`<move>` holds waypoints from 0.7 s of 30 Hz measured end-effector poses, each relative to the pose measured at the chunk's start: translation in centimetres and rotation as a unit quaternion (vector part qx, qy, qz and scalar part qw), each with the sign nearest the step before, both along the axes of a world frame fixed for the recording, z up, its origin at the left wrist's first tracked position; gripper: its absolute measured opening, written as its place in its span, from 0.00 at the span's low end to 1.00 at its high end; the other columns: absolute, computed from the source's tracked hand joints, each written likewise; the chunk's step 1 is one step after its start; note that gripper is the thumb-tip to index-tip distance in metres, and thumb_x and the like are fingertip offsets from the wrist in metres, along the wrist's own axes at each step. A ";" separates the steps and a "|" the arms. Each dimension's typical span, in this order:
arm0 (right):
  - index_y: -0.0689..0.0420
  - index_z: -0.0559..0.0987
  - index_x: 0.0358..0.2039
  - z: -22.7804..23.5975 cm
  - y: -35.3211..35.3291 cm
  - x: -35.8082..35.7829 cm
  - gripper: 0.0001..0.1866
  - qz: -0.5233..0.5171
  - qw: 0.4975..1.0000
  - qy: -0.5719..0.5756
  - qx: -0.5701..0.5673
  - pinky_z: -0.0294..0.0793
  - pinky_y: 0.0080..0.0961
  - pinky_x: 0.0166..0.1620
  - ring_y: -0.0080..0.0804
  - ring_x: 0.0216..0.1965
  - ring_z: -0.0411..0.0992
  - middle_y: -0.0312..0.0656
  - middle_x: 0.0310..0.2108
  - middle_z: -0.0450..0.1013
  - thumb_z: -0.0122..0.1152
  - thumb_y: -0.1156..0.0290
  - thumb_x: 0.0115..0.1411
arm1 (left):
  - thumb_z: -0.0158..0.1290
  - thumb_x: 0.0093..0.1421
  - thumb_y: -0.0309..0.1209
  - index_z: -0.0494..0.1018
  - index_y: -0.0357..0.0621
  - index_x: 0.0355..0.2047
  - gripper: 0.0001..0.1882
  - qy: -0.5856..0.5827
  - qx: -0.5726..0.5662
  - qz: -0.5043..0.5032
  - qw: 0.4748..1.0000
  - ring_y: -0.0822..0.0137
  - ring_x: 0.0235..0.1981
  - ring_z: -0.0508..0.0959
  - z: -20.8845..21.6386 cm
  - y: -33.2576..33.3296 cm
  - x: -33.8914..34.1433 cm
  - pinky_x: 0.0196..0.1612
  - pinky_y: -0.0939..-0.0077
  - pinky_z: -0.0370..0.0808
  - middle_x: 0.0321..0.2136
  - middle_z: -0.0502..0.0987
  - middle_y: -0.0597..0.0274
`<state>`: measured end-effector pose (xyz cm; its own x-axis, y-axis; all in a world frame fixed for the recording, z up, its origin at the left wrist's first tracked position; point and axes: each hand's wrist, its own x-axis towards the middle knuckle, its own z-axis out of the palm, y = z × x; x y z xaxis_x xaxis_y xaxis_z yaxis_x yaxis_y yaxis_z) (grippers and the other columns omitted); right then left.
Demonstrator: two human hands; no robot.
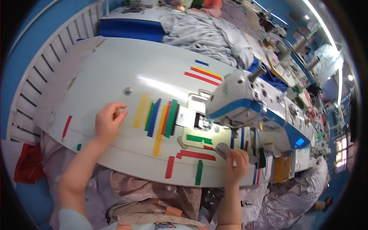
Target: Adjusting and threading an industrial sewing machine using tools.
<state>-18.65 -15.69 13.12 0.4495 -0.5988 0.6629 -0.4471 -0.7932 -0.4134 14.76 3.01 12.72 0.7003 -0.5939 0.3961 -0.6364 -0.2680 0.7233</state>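
My left hand hovers over the white table of a sewing machine, its fingers loosely curled, thumb and forefinger apart, nothing between them. Just beyond it lies a small round metal part, perhaps a bobbin case. To its right, strips of yellow tape, blue tape and green tape stand side by side. In front of the machine head, my right hand pinches a small flat grey piece with a rounded end; its exact kind I cannot make out. Its fingertips hide part of the piece.
A metal plate lies by the needle area. Grey cloth is heaped behind the table, next to a blue panel. A white railing runs along the left. Pale fabric hangs at the front right.
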 end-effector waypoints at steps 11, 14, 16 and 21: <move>0.60 0.78 0.32 2.2 -2.0 4.2 0.08 0.069 0.993 0.086 0.048 0.72 0.30 0.36 0.39 0.31 0.72 0.44 0.32 0.73 0.62 0.80 0.49 | 0.56 0.52 0.23 0.76 0.37 0.29 0.04 0.075 0.057 -0.256 0.962 0.65 0.20 0.73 2.0 -2.6 -7.5 0.24 0.74 0.68 0.22 0.75 0.57; 0.57 0.78 0.35 0.9 -3.4 4.7 0.09 0.071 0.977 0.199 0.026 0.71 0.34 0.39 0.43 0.32 0.71 0.44 0.33 0.73 0.61 0.75 0.51 | 0.56 0.51 0.23 0.76 0.38 0.28 0.03 0.048 0.041 -0.263 0.963 0.63 0.21 0.74 0.5 -3.1 -7.6 0.24 0.73 0.69 0.22 0.75 0.57; 0.54 0.76 0.39 0.4 -3.8 5.3 0.10 0.086 0.971 0.220 0.043 0.68 0.37 0.44 0.46 0.36 0.70 0.44 0.33 0.73 0.58 0.69 0.55 | 0.56 0.51 0.23 0.76 0.39 0.28 0.03 0.034 0.049 -0.266 0.962 0.62 0.21 0.74 0.2 -3.2 -7.5 0.24 0.72 0.70 0.22 0.75 0.57; 0.57 0.75 0.33 -1.2 -4.3 5.3 0.09 0.019 0.963 0.244 0.115 0.69 0.37 0.42 0.44 0.38 0.68 0.44 0.32 0.71 0.61 0.69 0.52 | 0.56 0.50 0.22 0.76 0.42 0.27 0.04 0.006 0.062 -0.274 0.960 0.60 0.21 0.74 0.1 -3.5 -7.3 0.23 0.71 0.70 0.21 0.74 0.58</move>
<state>-13.31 -20.02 11.88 0.6985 -0.6813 0.2190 -0.6052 -0.7257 -0.3273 7.49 -0.46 12.83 0.2742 -0.9159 0.2932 -0.6984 0.0200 0.7154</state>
